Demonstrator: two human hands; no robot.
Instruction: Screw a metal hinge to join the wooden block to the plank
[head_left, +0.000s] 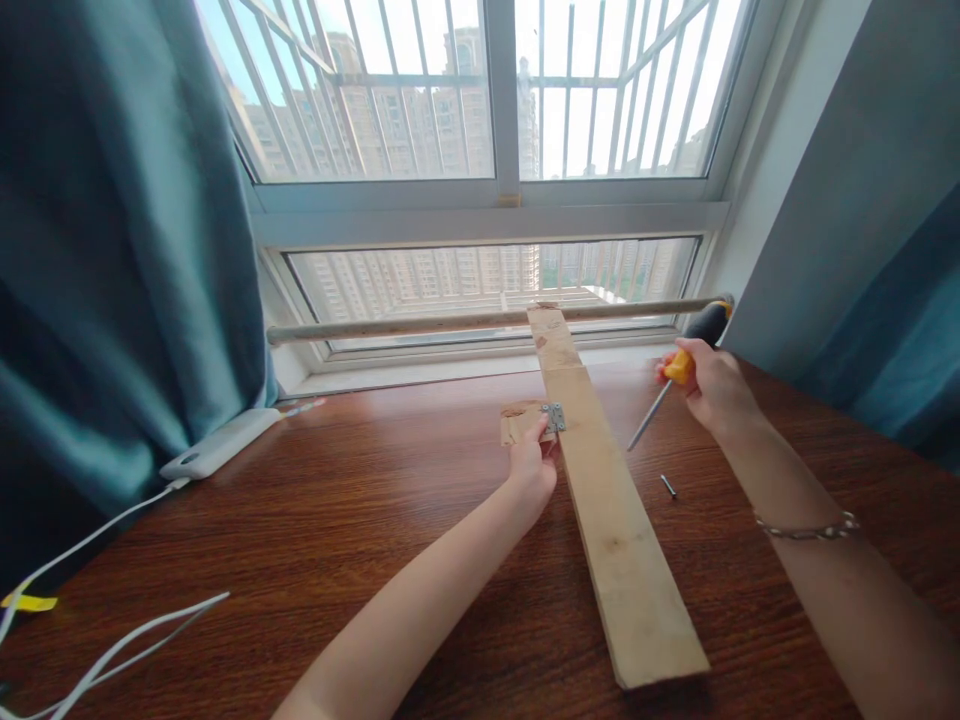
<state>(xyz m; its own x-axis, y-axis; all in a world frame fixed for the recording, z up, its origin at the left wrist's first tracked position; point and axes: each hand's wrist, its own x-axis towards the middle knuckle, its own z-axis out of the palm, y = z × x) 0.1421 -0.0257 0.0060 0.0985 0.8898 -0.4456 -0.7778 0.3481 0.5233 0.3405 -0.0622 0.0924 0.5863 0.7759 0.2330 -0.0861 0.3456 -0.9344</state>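
A long pale wooden board [611, 500] lies lengthwise on the brown table, its far end up by the window rail. A metal hinge [555, 416] rests at the board's left edge, overlapping a short wooden piece [514, 424] that sticks out to the left. My left hand [534, 468] grips the hinge, thumb on top; its other fingers are partly hidden underneath. To the right of the board, my right hand [709, 385] is wrapped round a screwdriver [680, 367] with a yellow and black handle. Its shaft slants down left, the tip apart from the board. A small screw [668, 487] lies on the table beneath.
A white power strip [220, 443] with a cable sits at the table's left, beside a blue curtain [127, 200]. More white cable [150, 625] loops at the near left. A horizontal rail [405, 325] crosses before the barred window.
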